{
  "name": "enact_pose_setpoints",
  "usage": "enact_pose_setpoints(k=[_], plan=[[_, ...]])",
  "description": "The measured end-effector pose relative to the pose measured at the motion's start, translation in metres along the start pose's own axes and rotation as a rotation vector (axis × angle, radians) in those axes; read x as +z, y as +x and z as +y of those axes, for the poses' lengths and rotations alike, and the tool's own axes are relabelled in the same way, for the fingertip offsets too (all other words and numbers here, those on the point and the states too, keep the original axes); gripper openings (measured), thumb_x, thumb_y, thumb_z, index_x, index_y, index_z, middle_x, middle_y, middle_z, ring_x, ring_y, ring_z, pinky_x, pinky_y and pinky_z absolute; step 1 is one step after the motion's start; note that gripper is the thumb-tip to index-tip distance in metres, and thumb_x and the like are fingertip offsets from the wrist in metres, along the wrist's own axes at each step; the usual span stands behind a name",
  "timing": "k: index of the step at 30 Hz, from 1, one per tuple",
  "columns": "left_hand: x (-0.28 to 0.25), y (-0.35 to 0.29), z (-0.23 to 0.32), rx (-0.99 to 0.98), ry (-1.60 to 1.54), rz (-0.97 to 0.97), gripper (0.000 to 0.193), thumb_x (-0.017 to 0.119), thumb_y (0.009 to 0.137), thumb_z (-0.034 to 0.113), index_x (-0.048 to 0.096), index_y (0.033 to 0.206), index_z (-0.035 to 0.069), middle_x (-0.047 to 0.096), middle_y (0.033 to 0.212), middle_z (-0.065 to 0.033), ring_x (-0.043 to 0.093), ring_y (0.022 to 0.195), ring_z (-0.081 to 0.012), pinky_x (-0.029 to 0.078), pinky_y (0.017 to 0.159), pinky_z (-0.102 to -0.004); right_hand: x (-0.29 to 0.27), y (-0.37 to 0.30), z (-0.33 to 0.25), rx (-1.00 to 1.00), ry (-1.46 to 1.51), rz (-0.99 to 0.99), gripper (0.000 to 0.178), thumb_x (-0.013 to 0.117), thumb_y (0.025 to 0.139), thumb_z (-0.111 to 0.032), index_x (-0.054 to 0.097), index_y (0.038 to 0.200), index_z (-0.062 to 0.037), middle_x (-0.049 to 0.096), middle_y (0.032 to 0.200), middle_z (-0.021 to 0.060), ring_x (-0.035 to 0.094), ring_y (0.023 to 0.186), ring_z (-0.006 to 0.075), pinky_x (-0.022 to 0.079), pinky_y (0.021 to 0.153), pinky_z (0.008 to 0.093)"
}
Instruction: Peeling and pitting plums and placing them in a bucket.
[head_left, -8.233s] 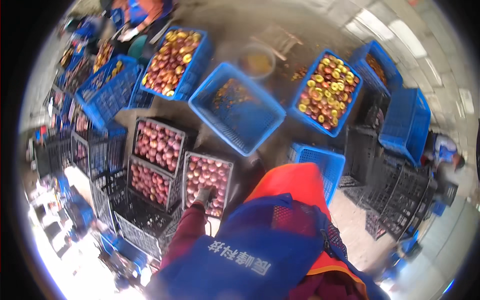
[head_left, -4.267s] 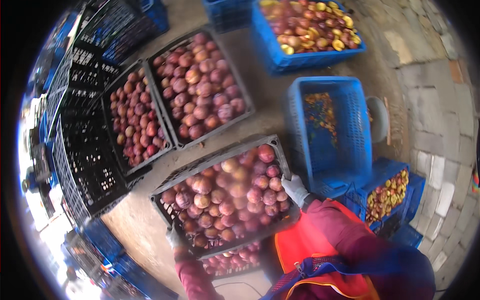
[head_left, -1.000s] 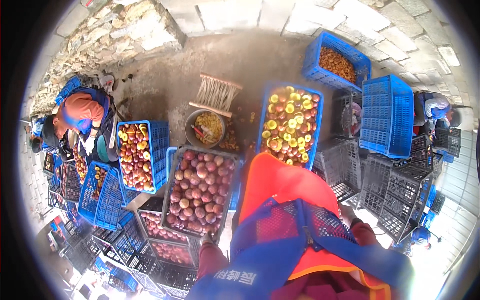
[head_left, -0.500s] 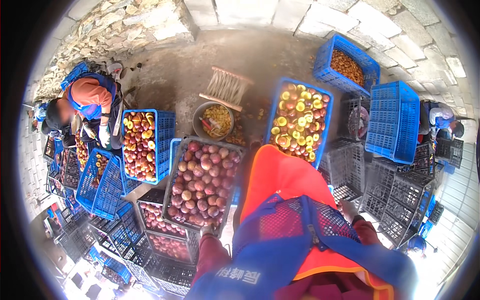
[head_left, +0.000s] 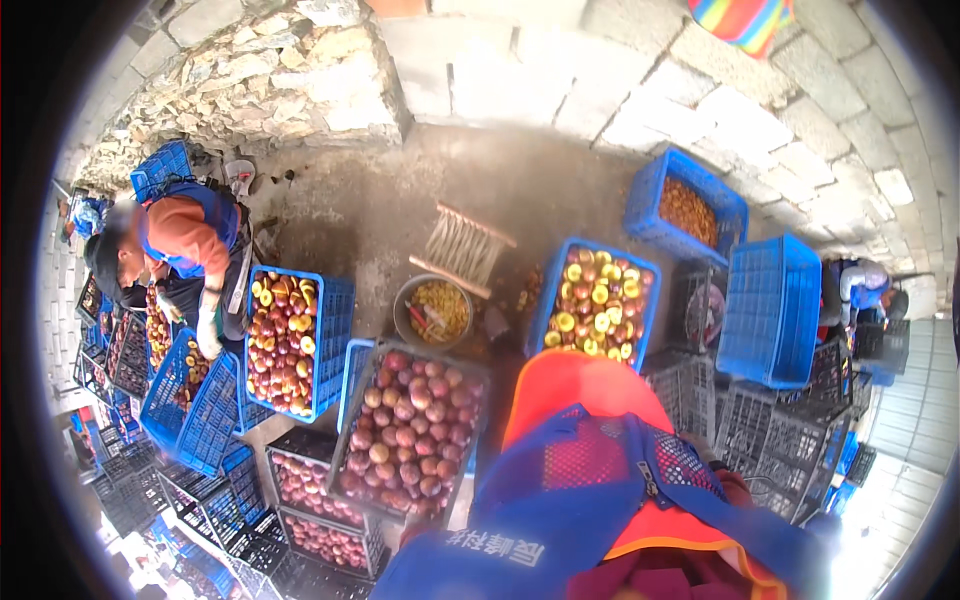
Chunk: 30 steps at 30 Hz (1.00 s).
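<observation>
A dark crate (head_left: 470,420) full of whole purple-red plums (head_left: 405,440) stands in front of me, left of my red apron. My left hand (head_left: 418,524) is by its near edge, mostly hidden behind my blue vest; its fingers cannot be made out. On the other side, my right hand (head_left: 698,446) is low beside my body near stacked black crates (head_left: 775,440). Its fingers are blurred and partly covered. Beyond the apron sits a blue crate (head_left: 543,310) of halved plums (head_left: 598,300) with yellow flesh.
A metal bowl (head_left: 400,320) of yellow pieces and a wooden stool (head_left: 465,250) stand ahead. Another blue crate (head_left: 335,340) of cut plums is at left, near a gloved co-worker (head_left: 185,240). Blue crates (head_left: 770,310) stand at right, below the block wall (head_left: 760,130).
My view has tilted upward, so the crates, bowl and stool appear lower and more wall shows. My left hand and sleeve are now more hidden behind my vest.
</observation>
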<state>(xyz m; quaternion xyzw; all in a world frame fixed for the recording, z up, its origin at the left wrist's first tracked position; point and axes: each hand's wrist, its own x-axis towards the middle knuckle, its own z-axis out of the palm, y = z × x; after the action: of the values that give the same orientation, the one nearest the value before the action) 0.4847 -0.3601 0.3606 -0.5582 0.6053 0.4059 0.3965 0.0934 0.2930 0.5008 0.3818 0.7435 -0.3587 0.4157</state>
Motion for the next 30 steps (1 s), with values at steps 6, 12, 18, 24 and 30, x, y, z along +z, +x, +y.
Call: enact_pose_setpoints(k=[6,12,18,24,30], plan=[[-0.042,0.071,0.123,-0.026,-0.24,-0.107,0.037,0.073,0.101,0.04,0.071,0.131,0.018,0.075,0.107,-0.013,0.074,0.093,-0.0282,0.061,0.084,-0.0405,0.006,0.08,-0.189,-0.213,-0.093,0.019,0.031,0.059,0.108,-0.036,0.074,0.115,-0.0093,0.076,0.097,0.0088,0.074,0.081,0.027,0.056,0.068,0.0407],[-0.102,0.094,0.257,0.017,-0.444,-0.135,0.038,0.071,0.103,0.041,0.07,0.132,0.018,0.076,0.107,-0.0138,0.074,0.093,-0.029,0.061,0.083,-0.0412,0.07,0.044,-0.476,-0.365,0.007,-0.017,0.034,0.056,0.111,-0.036,0.072,0.114,-0.005,0.074,0.088,0.0103,0.068,0.066,0.021,0.051,0.056,0.0331],[-0.148,0.087,0.333,0.039,-0.546,-0.2,0.039,0.069,0.104,0.042,0.07,0.134,0.017,0.076,0.108,-0.0146,0.075,0.093,-0.0297,0.061,0.083,-0.0419,0.006,0.003,-0.501,-0.167,-0.132,0.148,0.041,0.058,0.108,-0.043,0.069,0.117,-0.0049,0.075,0.091,0.0146,0.07,0.066,0.0263,0.053,0.055,0.0379],[-0.19,0.06,0.354,0.062,-0.695,-0.288,0.04,0.066,0.105,0.043,0.069,0.135,0.017,0.076,0.108,-0.0153,0.075,0.093,-0.0305,0.061,0.082,-0.0426,-0.042,-0.022,-0.507,-0.06,-0.226,0.111,0.057,0.055,0.107,-0.051,0.062,0.137,-0.0031,0.079,0.114,0.0234,0.078,0.079,0.0373,0.063,0.071,0.0503],[-0.18,0.018,0.341,0.008,-1.17,-0.522,0.041,0.064,0.107,0.044,0.068,0.137,0.017,0.077,0.108,-0.0161,0.075,0.092,-0.0313,0.061,0.081,-0.0433,0.002,0.013,-0.576,-0.188,-0.287,0.067,0.052,0.061,0.103,-0.054,0.069,0.123,-0.0075,0.079,0.104,0.0205,0.078,0.078,0.0357,0.061,0.075,0.0522]])
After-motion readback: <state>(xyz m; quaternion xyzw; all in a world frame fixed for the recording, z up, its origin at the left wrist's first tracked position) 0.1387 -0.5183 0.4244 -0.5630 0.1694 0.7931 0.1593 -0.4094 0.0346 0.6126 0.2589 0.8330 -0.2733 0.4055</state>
